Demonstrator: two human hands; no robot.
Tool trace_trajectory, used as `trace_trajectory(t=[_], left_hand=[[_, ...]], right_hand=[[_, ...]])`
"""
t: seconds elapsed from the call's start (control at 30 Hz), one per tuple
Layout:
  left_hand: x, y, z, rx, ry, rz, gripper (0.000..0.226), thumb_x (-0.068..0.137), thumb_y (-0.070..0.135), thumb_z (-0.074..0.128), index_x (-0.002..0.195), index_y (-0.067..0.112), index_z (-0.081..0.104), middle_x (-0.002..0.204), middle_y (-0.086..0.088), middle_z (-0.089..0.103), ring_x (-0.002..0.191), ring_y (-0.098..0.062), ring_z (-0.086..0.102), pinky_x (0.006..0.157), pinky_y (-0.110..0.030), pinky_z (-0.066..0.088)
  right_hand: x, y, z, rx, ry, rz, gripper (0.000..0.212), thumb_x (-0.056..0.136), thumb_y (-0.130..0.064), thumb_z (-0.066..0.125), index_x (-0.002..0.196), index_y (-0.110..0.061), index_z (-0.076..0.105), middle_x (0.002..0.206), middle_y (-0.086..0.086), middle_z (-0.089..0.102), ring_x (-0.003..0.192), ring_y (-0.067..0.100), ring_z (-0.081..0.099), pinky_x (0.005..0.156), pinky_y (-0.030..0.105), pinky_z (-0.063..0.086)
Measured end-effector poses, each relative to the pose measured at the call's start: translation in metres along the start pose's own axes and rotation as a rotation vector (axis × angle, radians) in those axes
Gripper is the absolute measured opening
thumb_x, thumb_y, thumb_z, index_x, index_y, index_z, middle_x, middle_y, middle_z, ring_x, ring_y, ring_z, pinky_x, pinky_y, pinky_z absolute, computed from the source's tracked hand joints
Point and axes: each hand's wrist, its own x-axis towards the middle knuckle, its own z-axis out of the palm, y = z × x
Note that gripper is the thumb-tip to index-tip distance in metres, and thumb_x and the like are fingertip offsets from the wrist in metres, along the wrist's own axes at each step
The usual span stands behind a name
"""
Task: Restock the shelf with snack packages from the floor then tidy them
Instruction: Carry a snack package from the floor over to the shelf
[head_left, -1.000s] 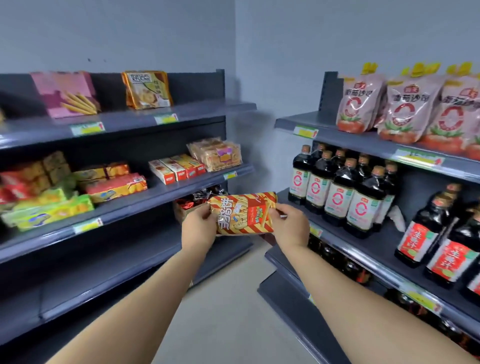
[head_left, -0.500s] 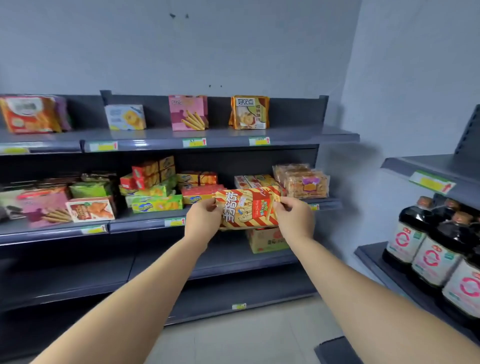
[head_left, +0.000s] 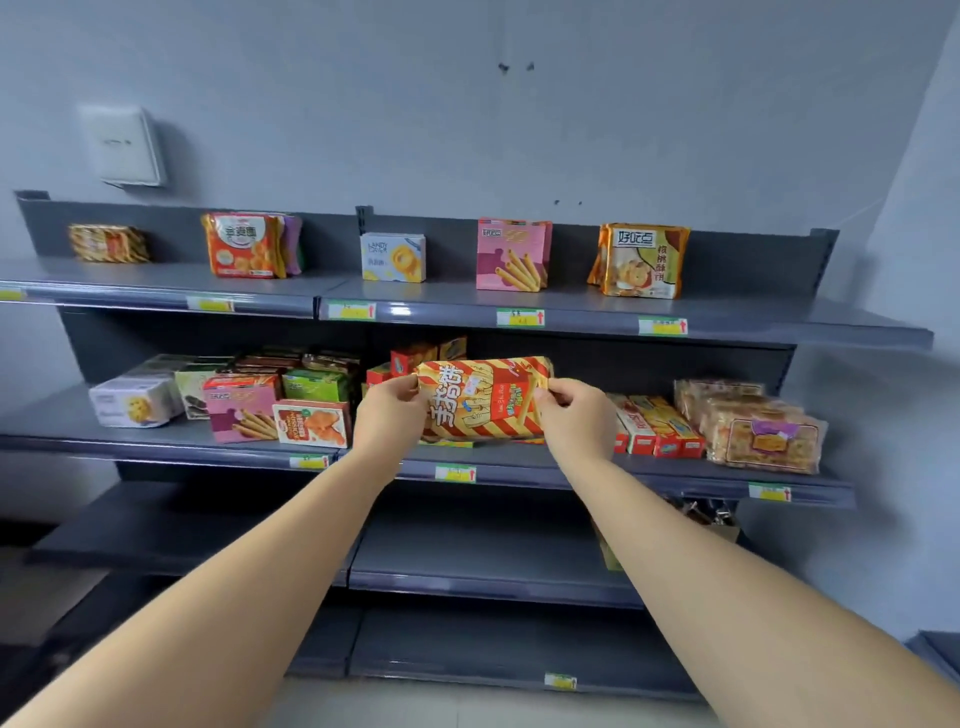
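Observation:
A red-and-yellow striped snack bag is held sideways in front of the middle shelf of the grey shelving unit. My left hand grips its left end. My right hand pinches its right end. The bag hangs just above the shelf's front edge and hides some boxes behind it. An identical striped bag lies at the far left of the top shelf.
The top shelf carries spaced snack packs: an orange bag, a white box, a pink box, a yellow bag. Boxes crowd the middle shelf, with clear-wrapped cakes at the right. A carton sits lower right.
My view has swung left from the sauce-bottle rack to face the snack shelves squarely. Both hands have kept hold of the striped bag and carried it closer to the middle shelf.

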Motion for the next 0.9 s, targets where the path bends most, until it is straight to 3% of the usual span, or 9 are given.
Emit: trace_trajectory(t=[0.17, 0.33, 0.43, 0.6, 0.73, 0.83, 0.9], left_hand=[[0.058, -0.014, -0.044, -0.011, 0.064, 0.011, 0.04, 0.098, 0.022, 0.05, 0.138, 0.018, 0.051, 0.127, 0.0, 0.063, 0.072, -0.007, 0.059, 0.066, -0.025, 0.052], [0.11, -0.027, -0.091, -0.003, 0.122, 0.003, 0.039, 0.098, 0.022, 0.051, 0.136, 0.019, 0.053, 0.125, -0.001, 0.064, 0.087, -0.012, 0.064, 0.076, -0.032, 0.058], [0.138, -0.035, -0.117, -0.001, 0.152, 0.006, 0.039, 0.098, 0.023, 0.052, 0.137, 0.018, 0.053, 0.126, -0.002, 0.064, 0.094, -0.015, 0.064, 0.068, -0.028, 0.056], [0.18, -0.05, -0.155, 0.0, 0.215, -0.002, 0.036, 0.098, 0.025, 0.051, 0.133, 0.019, 0.058, 0.118, 0.0, 0.067, 0.081, -0.009, 0.065, 0.062, -0.024, 0.054], [0.213, -0.062, -0.18, -0.011, 0.261, -0.023, 0.037, 0.097, 0.023, 0.051, 0.133, 0.016, 0.057, 0.122, -0.002, 0.066, 0.102, -0.019, 0.065, 0.073, -0.028, 0.057], [0.239, -0.068, -0.197, -0.006, 0.321, -0.026, 0.038, 0.098, 0.022, 0.051, 0.134, 0.015, 0.056, 0.125, -0.003, 0.064, 0.107, -0.021, 0.063, 0.084, -0.034, 0.057], [0.257, -0.072, -0.207, -0.005, 0.357, -0.024, 0.036, 0.099, 0.021, 0.049, 0.133, 0.015, 0.057, 0.122, -0.003, 0.065, 0.106, -0.02, 0.063, 0.083, -0.033, 0.056]], right_hand=[[0.025, -0.042, 0.062, 0.05, -0.029, -0.036, 0.032, 0.094, -0.031, 0.058, 0.121, -0.016, 0.066, 0.124, 0.001, 0.066, 0.115, 0.02, 0.059, 0.082, 0.024, 0.043], [0.044, -0.082, 0.124, 0.095, -0.05, -0.053, 0.031, 0.093, -0.031, 0.06, 0.118, -0.016, 0.068, 0.121, 0.001, 0.067, 0.111, 0.02, 0.061, 0.083, 0.028, 0.047], [0.052, -0.105, 0.16, 0.105, -0.068, -0.071, 0.03, 0.093, -0.032, 0.06, 0.117, -0.017, 0.068, 0.121, 0.001, 0.067, 0.11, 0.02, 0.061, 0.084, 0.029, 0.046], [0.066, -0.138, 0.212, 0.138, -0.124, -0.123, 0.03, 0.092, -0.03, 0.06, 0.116, -0.014, 0.069, 0.118, 0.002, 0.068, 0.11, 0.02, 0.06, 0.082, 0.024, 0.042], [0.081, -0.16, 0.258, 0.166, -0.161, -0.149, 0.03, 0.092, -0.031, 0.06, 0.116, -0.015, 0.069, 0.118, 0.002, 0.068, 0.11, 0.019, 0.061, 0.084, 0.028, 0.046], [0.095, -0.176, 0.291, 0.187, -0.187, -0.187, 0.03, 0.092, -0.031, 0.06, 0.115, -0.014, 0.069, 0.117, 0.001, 0.069, 0.109, 0.019, 0.061, 0.085, 0.029, 0.047], [0.106, -0.187, 0.313, 0.208, -0.205, -0.212, 0.03, 0.092, -0.031, 0.06, 0.115, -0.014, 0.069, 0.116, 0.002, 0.069, 0.108, 0.02, 0.062, 0.084, 0.029, 0.047]])
